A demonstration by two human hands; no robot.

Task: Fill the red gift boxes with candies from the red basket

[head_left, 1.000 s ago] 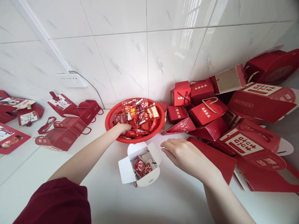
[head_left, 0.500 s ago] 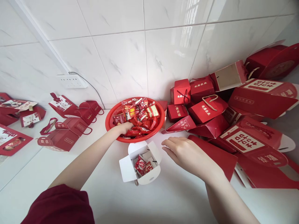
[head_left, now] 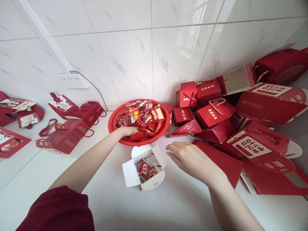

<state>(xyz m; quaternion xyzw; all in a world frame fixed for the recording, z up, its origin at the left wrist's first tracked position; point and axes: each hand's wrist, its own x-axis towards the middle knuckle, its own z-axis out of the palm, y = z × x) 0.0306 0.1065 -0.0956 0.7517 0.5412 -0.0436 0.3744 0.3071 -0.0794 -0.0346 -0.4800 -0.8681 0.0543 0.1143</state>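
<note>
A round red plastic basket (head_left: 113,125) by the wall holds several red-wrapped candies (head_left: 144,110). My left hand (head_left: 128,131) reaches over its front rim onto the candies; its fingertips are hidden among the wrappers. In front of the basket stands an open white-lined box (head_left: 131,174), flaps spread, with red wrapped pieces (head_left: 144,169) inside. My right hand (head_left: 184,152) hovers to the right of this box, fingers loosely curved and apart, holding nothing and not touching the box.
Many red gift boxes (head_left: 214,112) are piled on the right, close to my right forearm. More red boxes (head_left: 69,134) lie on the left. Behind them a socket strip (head_left: 73,81) with a cable is on the tiled wall.
The view has shifted slightly. My left hand has moved a little within the basket among the candies. My right hand stays nearly where it was.
</note>
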